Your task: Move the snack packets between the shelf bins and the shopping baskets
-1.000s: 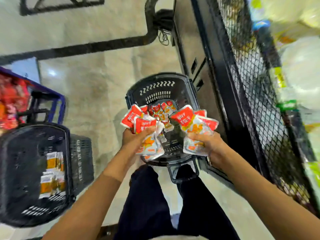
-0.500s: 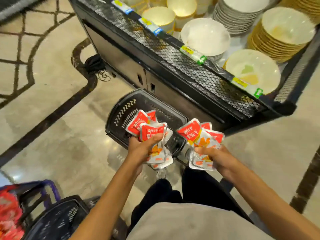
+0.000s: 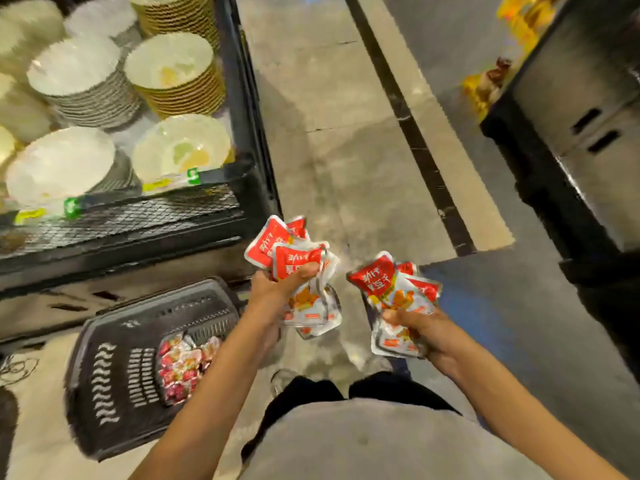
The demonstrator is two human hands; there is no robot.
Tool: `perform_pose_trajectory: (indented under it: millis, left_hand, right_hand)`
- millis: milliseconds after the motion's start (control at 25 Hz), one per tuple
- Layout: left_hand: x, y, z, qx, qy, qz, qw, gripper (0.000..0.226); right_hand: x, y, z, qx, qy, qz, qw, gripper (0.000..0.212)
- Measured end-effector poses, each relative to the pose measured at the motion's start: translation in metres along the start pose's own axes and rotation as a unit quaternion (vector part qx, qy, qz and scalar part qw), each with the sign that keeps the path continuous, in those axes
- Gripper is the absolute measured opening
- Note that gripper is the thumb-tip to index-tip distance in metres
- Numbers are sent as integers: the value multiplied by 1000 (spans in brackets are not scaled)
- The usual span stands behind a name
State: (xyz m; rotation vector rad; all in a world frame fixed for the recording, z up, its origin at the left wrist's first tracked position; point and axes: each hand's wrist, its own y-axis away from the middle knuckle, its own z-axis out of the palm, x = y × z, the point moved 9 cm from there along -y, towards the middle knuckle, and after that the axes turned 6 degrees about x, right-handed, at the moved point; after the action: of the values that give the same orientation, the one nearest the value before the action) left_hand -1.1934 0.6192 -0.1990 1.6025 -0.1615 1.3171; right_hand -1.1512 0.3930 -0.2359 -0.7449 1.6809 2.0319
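My left hand point(image 3: 277, 289) grips a fan of several red and white snack packets point(image 3: 294, 261) at mid-frame. To its right my right hand point(image 3: 420, 332) grips another bunch of the same snack packets point(image 3: 394, 289). Both bunches hang over the bare floor. A black shopping basket point(image 3: 104, 386) stands on the floor at the lower left, with more red packets point(image 3: 183, 365) lying in it. Both hands are to the right of the basket and above it.
A black wire-mesh shelf point(image 3: 138, 216) at the upper left carries stacks of white and gold-rimmed plates point(image 3: 173, 71). Another dark shelf unit point(image 3: 571, 140) with yellow goods point(image 3: 485, 84) stands at the upper right. A polished aisle floor point(image 3: 346, 150) with a black stripe runs between them.
The view has swung to the right: the basket has passed from under my hands to the lower left, and the plate shelf to the upper left. Both hands still hold their packets.
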Motion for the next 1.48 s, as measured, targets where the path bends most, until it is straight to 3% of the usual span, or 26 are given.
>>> perform_pose_trajectory:
  millis: [120,240,480,760,920,1080,1240,1400,1480]
  left_hand:
    - [-14,1,82,-56,-29,-7,998,46]
    - [-34,7,161,-101,-71,-16,992,35]
    - [-52,-4,257,-126,-150,-41,980,26]
    - [-39,-90,406,-167,-197,-70,964,67]
    - [-14,-137,536,-224,-261,-72,936,82]
    - [4,-151,665,-306,-317,-53,896,74]
    - [-10,-152,776,-362,-349,-59,862,76]
    - [-17,-138,889,-393,-314,-50,863,64]
    - [-2,-116,943,-421,-289,-33,859,62]
  right_hand:
    - [-3,6,-81,60,-57,-3,997,23]
    - [-15,8,-158,121,-103,-6,987,38]
    - [-72,-12,-247,165,-178,-49,969,26]
    - [-158,-88,-331,216,-240,-37,946,19]
    - [-212,-120,-383,263,-303,-27,916,20]
    - [-245,-123,-430,310,-361,-28,879,22]
    - [-281,-133,-487,341,-405,-40,847,42]
    - [-350,-138,-574,353,-404,-105,837,30]
    - [-396,-123,-615,369,-365,-151,841,38]
